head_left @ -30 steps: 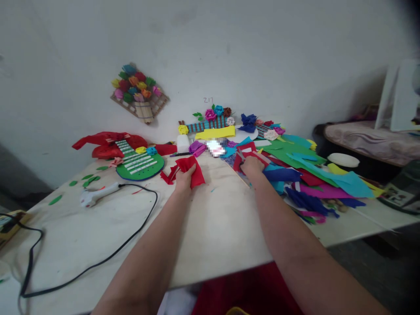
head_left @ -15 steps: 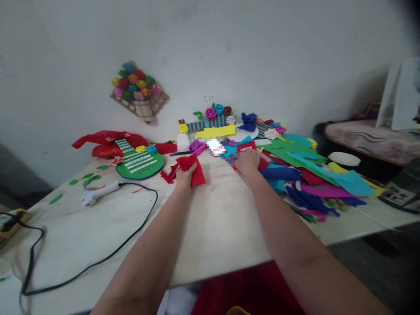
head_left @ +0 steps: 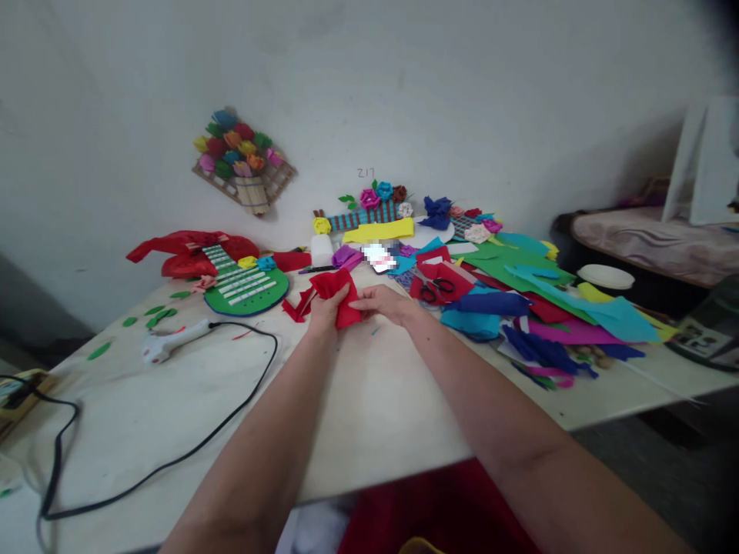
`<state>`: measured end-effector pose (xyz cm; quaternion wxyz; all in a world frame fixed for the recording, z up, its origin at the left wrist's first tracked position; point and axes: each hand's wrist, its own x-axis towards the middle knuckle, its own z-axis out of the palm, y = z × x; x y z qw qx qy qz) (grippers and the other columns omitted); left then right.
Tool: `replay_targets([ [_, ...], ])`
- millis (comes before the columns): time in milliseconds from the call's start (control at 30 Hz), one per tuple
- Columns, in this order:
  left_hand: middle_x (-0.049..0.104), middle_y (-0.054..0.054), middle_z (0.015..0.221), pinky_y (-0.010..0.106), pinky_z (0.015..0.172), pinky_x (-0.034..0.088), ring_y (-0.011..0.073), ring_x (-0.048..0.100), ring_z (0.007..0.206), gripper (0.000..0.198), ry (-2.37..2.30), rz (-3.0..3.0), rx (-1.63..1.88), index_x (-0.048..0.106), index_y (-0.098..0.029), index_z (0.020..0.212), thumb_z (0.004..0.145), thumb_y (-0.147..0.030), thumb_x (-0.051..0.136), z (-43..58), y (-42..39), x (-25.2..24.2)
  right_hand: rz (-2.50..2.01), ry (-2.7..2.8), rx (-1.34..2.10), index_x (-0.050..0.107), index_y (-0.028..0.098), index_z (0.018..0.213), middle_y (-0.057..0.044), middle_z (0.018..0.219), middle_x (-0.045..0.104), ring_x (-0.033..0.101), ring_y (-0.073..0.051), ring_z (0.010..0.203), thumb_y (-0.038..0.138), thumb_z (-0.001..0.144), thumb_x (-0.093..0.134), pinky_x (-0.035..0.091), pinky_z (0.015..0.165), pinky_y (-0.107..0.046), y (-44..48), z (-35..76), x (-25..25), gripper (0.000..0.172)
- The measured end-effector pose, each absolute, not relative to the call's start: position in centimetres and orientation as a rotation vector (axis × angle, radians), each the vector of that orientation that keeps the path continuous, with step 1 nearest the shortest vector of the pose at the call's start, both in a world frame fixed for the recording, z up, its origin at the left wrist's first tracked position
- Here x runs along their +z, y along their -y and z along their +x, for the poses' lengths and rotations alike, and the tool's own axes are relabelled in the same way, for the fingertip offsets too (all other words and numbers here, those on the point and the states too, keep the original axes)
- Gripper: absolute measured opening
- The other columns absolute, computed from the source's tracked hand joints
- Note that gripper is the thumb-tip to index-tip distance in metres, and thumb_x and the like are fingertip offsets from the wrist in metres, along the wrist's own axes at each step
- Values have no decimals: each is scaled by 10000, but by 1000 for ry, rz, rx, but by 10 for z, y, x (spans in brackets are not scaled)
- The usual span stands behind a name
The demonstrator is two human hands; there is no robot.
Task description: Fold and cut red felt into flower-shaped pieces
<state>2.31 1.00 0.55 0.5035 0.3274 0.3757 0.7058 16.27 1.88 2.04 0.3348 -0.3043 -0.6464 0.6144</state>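
Observation:
A folded piece of red crepe paper (head_left: 347, 309) is held just above the middle of the table. My left hand (head_left: 324, 311) is closed on its left side, thumb in front. From the right, my right hand (head_left: 381, 303) pinches the paper's edge with closed fingers. Cut red strips (head_left: 297, 308) lie just left of my left hand. Scissors with black handles (head_left: 437, 289) rest on more red paper to the right of my right hand.
On the left are a white glue gun (head_left: 173, 340) with a black cord (head_left: 231, 423) and a green guitar-shaped board (head_left: 254, 298). A heap of coloured paper (head_left: 554, 308) covers the right side. A phone (head_left: 379, 258) lies behind my hands.
My right hand has left the scissors on the red paper at the right and moved left to the red crepe paper. My left hand has stayed in place, holding that paper.

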Motion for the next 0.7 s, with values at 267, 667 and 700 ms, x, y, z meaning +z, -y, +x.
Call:
replay_targets([
  [267,688,88,846,349,701,538,204,651,723,392,-900,790,1684,646,-118,851,510,-243,794,22,-8,8,-938,1504,1548,524,136,558,21,465,549,487,-83,434,249,606,731,394,491,-220,-19,159,20,240],
  [667,691,71,751,346,693,542,204,658,694,294,-983,770,1714,653,-126,783,530,-224,767,9,-14,2,-1083,1434,1441,506,152,534,17,446,542,492,-107,418,178,647,676,404,466,-236,-31,174,16,206],
  [700,691,78,751,347,693,540,209,658,698,316,-998,803,1696,655,-122,787,523,-249,775,9,-14,2,-1113,1428,1403,509,154,537,21,435,530,481,-106,411,183,650,672,398,458,-236,-32,175,16,200],
])
